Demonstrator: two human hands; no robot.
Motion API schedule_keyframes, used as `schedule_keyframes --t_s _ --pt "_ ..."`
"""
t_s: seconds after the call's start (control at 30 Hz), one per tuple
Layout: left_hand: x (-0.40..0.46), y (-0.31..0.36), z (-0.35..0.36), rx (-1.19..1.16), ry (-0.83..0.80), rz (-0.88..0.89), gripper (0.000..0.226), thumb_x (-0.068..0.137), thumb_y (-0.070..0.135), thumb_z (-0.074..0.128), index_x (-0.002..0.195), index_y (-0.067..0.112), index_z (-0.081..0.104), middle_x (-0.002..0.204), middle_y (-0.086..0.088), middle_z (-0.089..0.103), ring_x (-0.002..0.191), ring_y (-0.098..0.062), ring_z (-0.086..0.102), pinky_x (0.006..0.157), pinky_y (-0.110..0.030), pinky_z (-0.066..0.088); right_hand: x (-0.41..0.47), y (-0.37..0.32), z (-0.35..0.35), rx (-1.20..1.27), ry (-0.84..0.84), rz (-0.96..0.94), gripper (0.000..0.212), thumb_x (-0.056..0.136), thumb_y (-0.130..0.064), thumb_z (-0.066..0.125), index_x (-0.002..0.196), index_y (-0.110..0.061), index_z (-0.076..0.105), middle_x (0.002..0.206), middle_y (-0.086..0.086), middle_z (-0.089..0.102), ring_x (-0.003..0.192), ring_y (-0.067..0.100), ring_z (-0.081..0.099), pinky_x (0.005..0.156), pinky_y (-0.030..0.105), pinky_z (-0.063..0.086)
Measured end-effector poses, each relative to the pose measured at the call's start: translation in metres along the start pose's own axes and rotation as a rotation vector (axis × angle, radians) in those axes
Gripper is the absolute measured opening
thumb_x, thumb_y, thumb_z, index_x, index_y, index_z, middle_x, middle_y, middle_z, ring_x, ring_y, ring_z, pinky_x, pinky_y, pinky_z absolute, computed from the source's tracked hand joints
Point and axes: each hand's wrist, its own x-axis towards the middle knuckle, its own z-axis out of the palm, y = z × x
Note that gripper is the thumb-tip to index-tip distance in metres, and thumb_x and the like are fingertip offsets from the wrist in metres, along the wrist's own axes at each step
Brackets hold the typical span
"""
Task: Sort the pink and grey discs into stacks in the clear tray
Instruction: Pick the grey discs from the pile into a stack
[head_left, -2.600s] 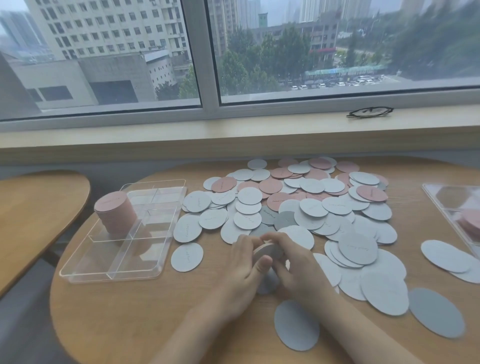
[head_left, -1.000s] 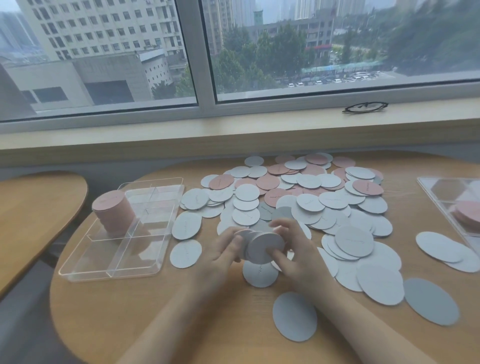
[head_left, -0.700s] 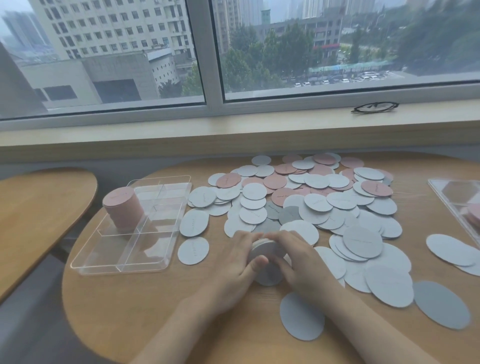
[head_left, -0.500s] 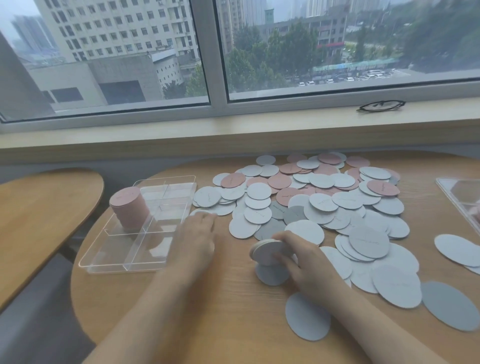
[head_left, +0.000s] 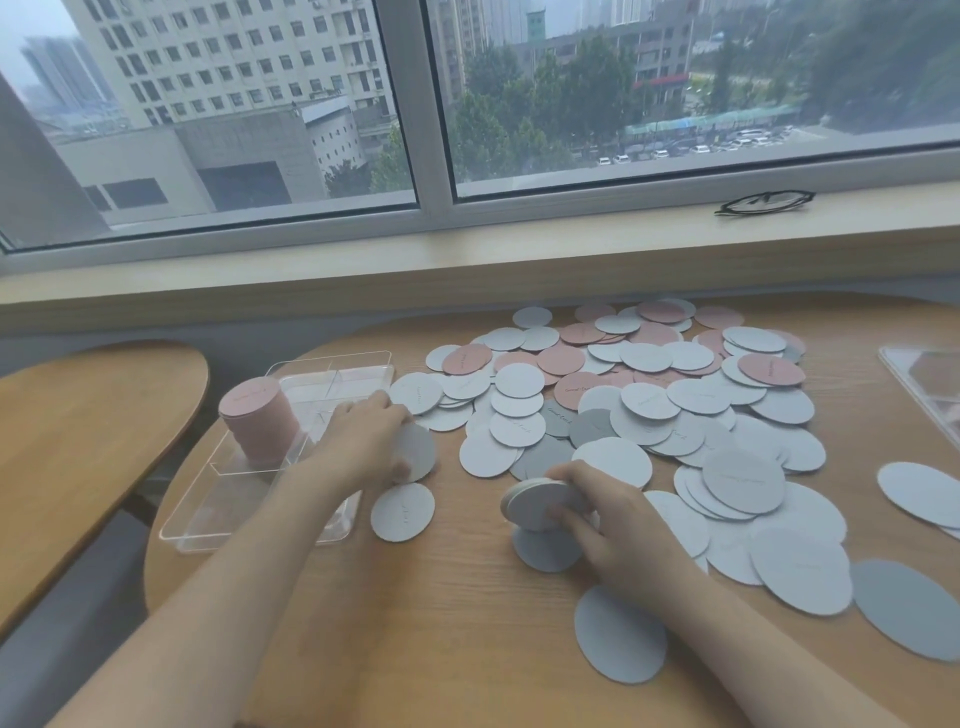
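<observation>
A loose heap of grey and pink discs (head_left: 644, 395) covers the middle and right of the round wooden table (head_left: 467, 623). A clear divided tray (head_left: 332, 371) sits at the left, with a tall stack of pink discs (head_left: 258, 421) in one far compartment. My right hand (head_left: 608, 514) grips a short stack of grey discs (head_left: 535, 506), tilted just above the table. My left hand (head_left: 363, 441) is beside the tray's right wall, its fingers closed on the edge of a single grey disc (head_left: 418, 452) that is tilted up off the table.
A second clear tray (head_left: 930, 384) holding pink discs lies at the table's right edge. Single grey discs (head_left: 621, 636) lie near the front. A second wooden table (head_left: 78, 441) stands to the left. Glasses (head_left: 763, 201) rest on the window sill.
My left hand let go of the grey stack, moved left to the tray's side and lifted a single grey disc. My right hand keeps the stack alone.
</observation>
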Motion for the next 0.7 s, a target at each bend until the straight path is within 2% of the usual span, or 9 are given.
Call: schedule_keyframes --t_s 0.07,0.17,0.27,0.37,0.43,0.53,0.63,0.7 --pt "-0.008 0.0 0.0 -0.297 0.071 -0.02 0.032 0.087 0.023 0.071 0.116 0.026 0.057 0.109 0.007 0.045 0.107 -0.027 0.054 0.09 -0.038 0.045 0.0 0.0 0.0 0.007 0.006 -0.002 0.021 0.091 -0.021 0.06 0.111 -0.026 0.06 0.095 -0.019 0.06 0.09 -0.004 0.052 0.073 0.009 0.036" --pt "-0.029 0.014 -0.002 -0.579 0.217 0.016 0.017 0.091 0.008 0.065 0.099 0.021 0.061 0.102 0.003 0.058 0.096 -0.021 0.056 0.073 -0.029 0.043 0.0 -0.001 0.0 0.031 0.03 -0.008 0.02 0.091 -0.021 0.061 0.111 -0.024 0.061 0.096 -0.019 0.06 0.091 -0.002 0.053 0.073 0.008 0.036" --pt "-0.05 0.035 0.001 -0.789 0.304 0.057 0.013 0.089 0.014 0.068 0.092 0.026 0.064 0.09 0.002 0.067 0.087 -0.024 0.06 0.076 -0.039 0.048 0.0 -0.004 -0.002 0.083 0.062 -0.017 0.019 0.09 -0.023 0.06 0.108 -0.025 0.062 0.095 -0.02 0.06 0.091 0.005 0.056 0.073 0.01 0.039" --pt "-0.069 0.063 0.006 -1.054 0.259 0.124 0.008 0.083 0.027 0.069 0.092 0.027 0.068 0.084 -0.002 0.069 0.082 -0.031 0.065 0.072 -0.047 0.054 -0.001 -0.007 -0.003 0.13 0.086 -0.017 0.02 0.091 -0.016 0.064 0.109 -0.026 0.063 0.098 -0.019 0.061 0.088 0.008 0.057 0.072 0.011 0.04" --pt "-0.076 0.082 0.009 -1.236 0.233 0.164 0.009 0.084 0.023 0.068 0.091 0.028 0.07 0.086 -0.003 0.071 0.081 -0.026 0.069 0.067 -0.041 0.057 -0.001 -0.008 -0.004 0.148 0.094 -0.005 0.022 0.091 -0.014 0.066 0.109 -0.025 0.063 0.095 -0.019 0.062 0.083 0.006 0.056 0.069 0.011 0.04" --pt "-0.081 0.101 0.019 -1.294 0.216 0.205 0.017 0.095 0.019 0.06 0.104 0.029 0.07 0.098 0.008 0.073 0.093 -0.01 0.068 0.079 -0.03 0.056 -0.002 -0.007 -0.005 0.147 0.119 0.021 0.03 0.088 -0.012 0.067 0.112 -0.027 0.058 0.087 -0.02 0.061 0.079 0.003 0.056 0.068 0.009 0.039" --pt "-0.087 0.108 0.032 -1.223 0.12 0.256 0.031 0.1 0.048 0.042 0.12 0.044 0.065 0.117 0.019 0.068 0.113 -0.002 0.061 0.094 -0.019 0.046 -0.001 -0.003 -0.002 0.111 0.099 -0.009 0.047 0.086 -0.011 0.068 0.126 -0.03 0.052 0.101 -0.018 0.061 0.092 -0.001 0.055 0.076 0.007 0.038" --pt "-0.092 0.113 0.039 -1.156 0.056 0.304 0.053 0.094 0.07 0.032 0.141 0.049 0.048 0.136 0.033 0.051 0.133 0.009 0.042 0.105 -0.01 0.032 0.0 -0.002 0.001 0.029 0.06 -0.078 0.051 0.086 -0.014 0.067 0.131 -0.034 0.05 0.105 -0.026 0.055 0.096 0.0 0.051 0.082 0.01 0.037"
